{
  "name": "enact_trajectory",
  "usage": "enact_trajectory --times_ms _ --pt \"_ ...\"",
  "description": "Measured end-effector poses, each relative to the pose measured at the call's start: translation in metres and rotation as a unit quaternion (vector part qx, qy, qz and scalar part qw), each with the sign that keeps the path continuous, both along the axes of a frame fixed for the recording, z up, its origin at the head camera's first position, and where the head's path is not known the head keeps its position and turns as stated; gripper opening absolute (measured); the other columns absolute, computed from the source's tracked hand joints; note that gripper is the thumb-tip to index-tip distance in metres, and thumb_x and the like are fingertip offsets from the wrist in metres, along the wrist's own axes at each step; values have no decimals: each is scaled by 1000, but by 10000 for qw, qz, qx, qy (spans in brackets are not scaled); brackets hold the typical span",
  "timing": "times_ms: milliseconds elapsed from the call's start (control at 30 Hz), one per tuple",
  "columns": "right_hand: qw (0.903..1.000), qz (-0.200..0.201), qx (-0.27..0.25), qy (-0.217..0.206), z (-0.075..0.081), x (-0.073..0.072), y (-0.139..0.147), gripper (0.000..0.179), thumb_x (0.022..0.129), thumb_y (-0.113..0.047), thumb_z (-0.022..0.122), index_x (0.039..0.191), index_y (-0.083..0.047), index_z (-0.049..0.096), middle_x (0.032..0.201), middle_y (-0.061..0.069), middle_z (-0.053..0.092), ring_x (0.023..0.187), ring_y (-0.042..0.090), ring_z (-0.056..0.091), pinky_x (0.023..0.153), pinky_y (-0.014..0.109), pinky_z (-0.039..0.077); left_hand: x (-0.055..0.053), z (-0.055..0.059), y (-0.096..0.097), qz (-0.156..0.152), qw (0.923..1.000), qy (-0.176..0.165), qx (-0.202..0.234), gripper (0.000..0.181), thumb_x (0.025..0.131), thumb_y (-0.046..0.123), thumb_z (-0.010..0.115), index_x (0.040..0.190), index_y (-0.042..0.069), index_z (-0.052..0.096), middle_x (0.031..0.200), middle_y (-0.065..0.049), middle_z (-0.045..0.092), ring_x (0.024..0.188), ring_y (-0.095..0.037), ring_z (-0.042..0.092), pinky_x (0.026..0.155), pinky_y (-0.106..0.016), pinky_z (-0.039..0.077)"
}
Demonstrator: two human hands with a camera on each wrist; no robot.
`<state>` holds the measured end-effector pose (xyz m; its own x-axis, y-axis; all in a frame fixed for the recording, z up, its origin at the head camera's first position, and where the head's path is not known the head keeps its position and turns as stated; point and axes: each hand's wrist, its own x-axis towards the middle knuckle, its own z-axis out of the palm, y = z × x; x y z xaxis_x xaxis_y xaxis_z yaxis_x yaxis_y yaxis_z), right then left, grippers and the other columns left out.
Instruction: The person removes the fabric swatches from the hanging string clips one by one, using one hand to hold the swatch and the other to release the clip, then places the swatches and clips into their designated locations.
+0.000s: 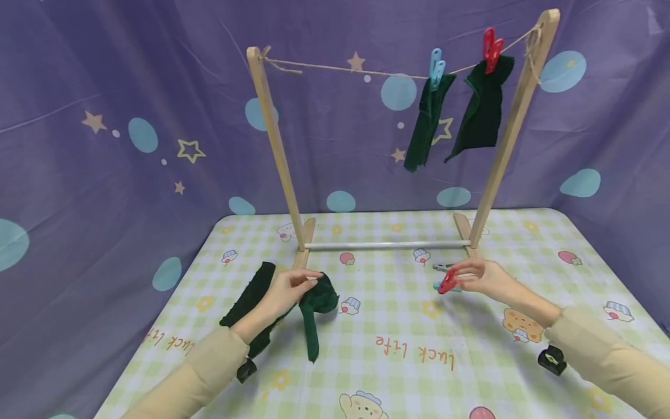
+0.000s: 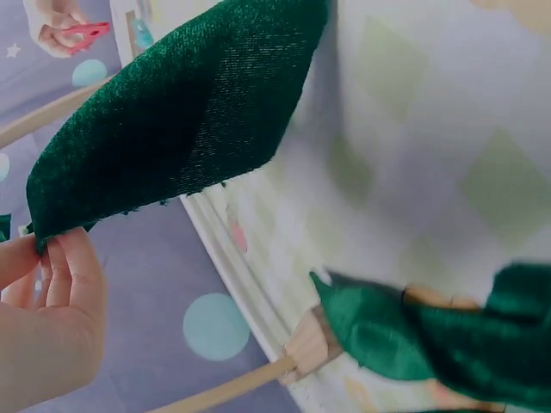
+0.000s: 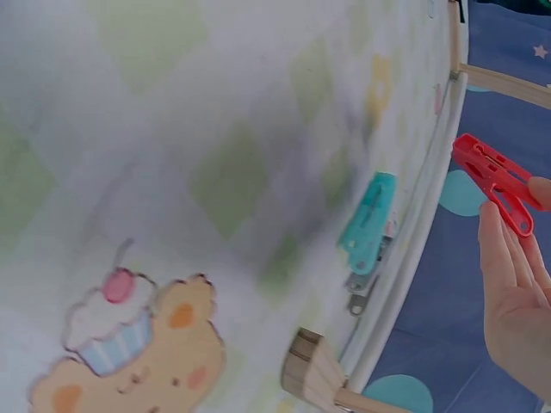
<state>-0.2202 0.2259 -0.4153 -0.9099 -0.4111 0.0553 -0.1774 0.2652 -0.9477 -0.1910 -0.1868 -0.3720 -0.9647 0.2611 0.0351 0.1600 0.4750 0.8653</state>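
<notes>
My left hand (image 1: 288, 293) pinches a dark green cloth (image 1: 320, 299) by its edge. In the left wrist view this cloth (image 2: 185, 116) spreads out from the fingertips and hangs off the table. Other green fabric (image 1: 256, 297) lies beneath and left of that hand. My right hand (image 1: 484, 278) holds a red clothespin (image 1: 447, 282) between thumb and fingers. The right wrist view shows the clothespin (image 3: 495, 179) with its handles in the fingers. Just behind it on the table lie a teal clothespin (image 3: 370, 222) and a grey clothespin (image 1: 442, 266).
A wooden rack with a left post (image 1: 277, 151), a right post (image 1: 515, 128) and a white bottom bar (image 1: 387, 245) stands at the back. On its string (image 1: 340, 68), a blue clothespin (image 1: 437, 68) and another red clothespin (image 1: 491, 51) each hold a hanging green cloth (image 1: 487, 110).
</notes>
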Motion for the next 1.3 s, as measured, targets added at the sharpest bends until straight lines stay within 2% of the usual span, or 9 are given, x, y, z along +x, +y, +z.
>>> enact_trajectory --times_ms 200,400,533,800,900,967,1067,1133,1300 --pt "9999 82 -30 -85 -12 1 3 43 79 1 60 113 20 42 109 35 51 88 0 58 74 19 48 -7 -20 2 5 9995 -277 162 25 88 12 55 108 0 61 93 -15 64 58 -12 47 48 -27 44" --pt "9999 147 -52 -72 -19 2 7 43 81 3 58 114 22 39 108 36 50 87 1 58 74 20 48 -13 -30 0 32 9999 -85 -63 22 88 10 54 106 0 63 89 -14 64 45 -8 38 43 -24 39" --pt "9996 68 -115 -252 -23 2 9 42 80 4 58 113 23 39 108 36 51 86 2 59 74 22 49 -17 -36 -2 108 9999 -38 -107 20 88 7 53 104 -1 63 84 -14 63 40 -6 32 40 -20 33" --pt "9992 -125 53 -372 -34 2 12 43 77 5 58 112 22 40 108 36 51 84 2 59 73 21 49 -26 -47 -12 262 9992 97 -273 20 87 6 54 102 -3 64 77 -15 62 37 -6 35 39 -21 34" --pt "9995 -141 76 -287 -36 2 14 43 77 4 60 111 22 41 107 36 51 84 1 59 72 20 49 -29 -51 -14 403 9979 265 -433 18 86 4 56 99 -3 65 88 -16 64 52 -7 49 50 -21 42" --pt "9994 -169 88 -281 -38 2 15 43 78 3 61 111 21 41 107 35 52 84 0 58 72 20 49 -31 -53 -15 491 9969 342 -509 17 85 3 56 98 -3 66 97 -17 63 69 -14 57 62 -25 46" --pt "9994 -167 61 -280 -41 2 16 43 78 2 61 111 21 41 106 35 52 84 0 58 71 19 49 -33 -57 -17 564 9957 371 -628 17 84 1 57 97 -2 66 104 -18 62 90 -24 58 75 -32 46" --pt "9994 -110 29 -331 -43 3 17 43 79 2 61 111 22 41 106 35 53 84 0 59 71 19 49 -33 -59 -18 604 9951 355 -703 17 83 0 57 97 -2 66 104 -18 62 91 -28 58 76 -34 46" --pt "9990 -26 71 -431 -46 3 18 41 80 2 59 110 22 41 103 34 54 83 2 60 70 21 50 -35 -65 -19 695 9921 331 -992 17 82 -1 58 96 0 67 95 -16 64 80 -22 57 64 -27 45"
